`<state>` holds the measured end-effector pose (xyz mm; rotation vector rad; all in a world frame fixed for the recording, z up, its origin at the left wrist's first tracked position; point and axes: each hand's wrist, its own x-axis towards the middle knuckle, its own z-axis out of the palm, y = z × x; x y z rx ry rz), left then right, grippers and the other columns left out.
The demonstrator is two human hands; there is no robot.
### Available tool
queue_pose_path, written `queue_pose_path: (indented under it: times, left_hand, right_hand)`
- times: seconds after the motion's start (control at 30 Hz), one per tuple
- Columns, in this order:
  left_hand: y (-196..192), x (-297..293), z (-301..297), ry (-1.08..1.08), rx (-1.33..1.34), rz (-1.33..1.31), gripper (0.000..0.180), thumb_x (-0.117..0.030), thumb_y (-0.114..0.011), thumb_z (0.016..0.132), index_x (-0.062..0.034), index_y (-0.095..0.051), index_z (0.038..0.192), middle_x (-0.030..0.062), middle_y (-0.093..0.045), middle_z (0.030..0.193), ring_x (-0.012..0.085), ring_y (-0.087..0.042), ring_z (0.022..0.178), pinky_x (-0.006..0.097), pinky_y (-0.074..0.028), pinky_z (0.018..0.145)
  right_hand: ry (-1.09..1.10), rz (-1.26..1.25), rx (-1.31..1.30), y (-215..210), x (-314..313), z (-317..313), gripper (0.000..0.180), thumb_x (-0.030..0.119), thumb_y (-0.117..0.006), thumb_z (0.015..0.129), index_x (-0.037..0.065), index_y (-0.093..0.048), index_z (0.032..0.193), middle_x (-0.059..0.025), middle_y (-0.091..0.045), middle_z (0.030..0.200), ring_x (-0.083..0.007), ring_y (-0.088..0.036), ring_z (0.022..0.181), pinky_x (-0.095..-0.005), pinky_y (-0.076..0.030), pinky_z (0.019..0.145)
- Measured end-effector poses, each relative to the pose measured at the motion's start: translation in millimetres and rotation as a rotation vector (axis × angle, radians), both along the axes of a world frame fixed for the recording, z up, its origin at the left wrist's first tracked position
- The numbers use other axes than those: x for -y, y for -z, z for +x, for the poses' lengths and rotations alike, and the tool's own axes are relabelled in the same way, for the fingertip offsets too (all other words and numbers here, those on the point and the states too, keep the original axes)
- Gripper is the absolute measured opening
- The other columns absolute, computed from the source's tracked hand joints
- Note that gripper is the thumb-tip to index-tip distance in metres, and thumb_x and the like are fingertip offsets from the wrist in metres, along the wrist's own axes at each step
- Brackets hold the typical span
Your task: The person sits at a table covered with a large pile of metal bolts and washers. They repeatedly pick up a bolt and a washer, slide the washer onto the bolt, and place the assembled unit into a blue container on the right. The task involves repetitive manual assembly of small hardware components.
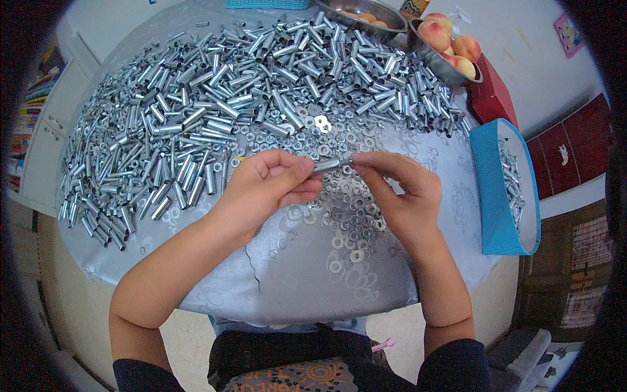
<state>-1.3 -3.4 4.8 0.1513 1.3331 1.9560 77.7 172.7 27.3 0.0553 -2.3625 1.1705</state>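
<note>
Over the middle of the table, my left hand (pixel 266 188) is closed around a shiny metal sleeve anchor (pixel 328 164), which lies nearly level and points right. The thumb and fingertips of my right hand (pixel 410 196) pinch the anchor's right end; whether a separate nut or washer sits there is too small to tell. Below both hands, flat washers (pixel 356 256) and small rings are scattered on the cloth. Beyond them, hex nuts (pixel 262 138) mix with more washers. A wide heap of metal sleeves (pixel 281 55) spreads over the far and left parts of the table.
A blue fabric box (pixel 490 209) with metal bolts inside stands at the right edge. Behind it are a red box (pixel 494 91), a metal bowl (pixel 459 77) of peaches and a bowl (pixel 390 31) of eggs. A teal basket (pixel 266 4) sits at the far edge. Silver cloth (pixel 228 287) covers the table.
</note>
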Motion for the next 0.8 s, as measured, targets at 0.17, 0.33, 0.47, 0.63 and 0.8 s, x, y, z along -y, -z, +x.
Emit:
queue_pose_path:
  times: [0.17,0.33,0.47,0.63,0.8]
  left_hand:
    - [-0.1,0.2,-0.4,0.037,-0.036,-0.001,0.015,-0.014,-0.054,0.085,-0.0011,-0.054,0.093,0.0101,-0.061,0.088,0.0153,-0.061,0.076,0.027,-0.052,0.069]
    - [-2.3,1.0,-1.1,0.096,-0.066,0.039,0.021,-0.014,-0.055,0.085,0.0045,-0.053,0.095,0.0139,-0.060,0.089,0.0183,-0.061,0.079,0.028,-0.052,0.073]
    - [-2.9,1.1,-0.1,0.143,-0.064,0.049,0.022,-0.014,-0.055,0.085,0.0044,-0.053,0.096,0.0139,-0.060,0.089,0.0185,-0.061,0.079,0.029,-0.052,0.073]
    - [1.2,2.4,-1.4,0.123,-0.004,0.103,0.021,-0.015,-0.054,0.085,0.0039,-0.053,0.096,0.0132,-0.060,0.090,0.0175,-0.061,0.080,0.029,-0.051,0.074]
    - [1.3,1.3,-3.9,0.098,0.024,0.054,0.020,-0.015,-0.053,0.086,0.0032,-0.054,0.095,0.0125,-0.060,0.091,0.0164,-0.060,0.081,0.028,-0.051,0.076]
  right_hand:
    - [0.003,-0.175,0.122,-2.5,-0.2,3.5,0.013,0.001,-0.064,0.073,0.003,-0.064,0.086,-0.0085,-0.064,0.081,-0.0139,-0.062,0.072,-0.0240,-0.049,0.065]
    - [-0.127,-0.486,0.235,-11.0,-2.6,3.2,0.016,0.000,-0.067,0.072,-0.001,-0.061,0.086,-0.0072,-0.063,0.084,-0.0122,-0.060,0.075,-0.0233,-0.048,0.069]
    - [-0.226,-0.520,0.327,-14.2,-4.9,3.0,0.017,0.001,-0.067,0.072,-0.001,-0.060,0.087,-0.0064,-0.062,0.086,-0.0106,-0.058,0.078,-0.0232,-0.047,0.071]
    - [-0.161,-0.569,0.227,-10.4,-4.1,-1.5,0.015,0.008,-0.064,0.076,0.001,-0.061,0.088,-0.0070,-0.062,0.085,-0.0152,-0.059,0.078,-0.0254,-0.046,0.070]
    - [-0.022,0.394,0.121,13.1,-19.0,-7.8,0.022,0.015,-0.064,0.073,0.005,-0.061,0.092,-0.0108,-0.058,0.086,-0.0278,-0.055,0.079,-0.0334,-0.044,0.070]
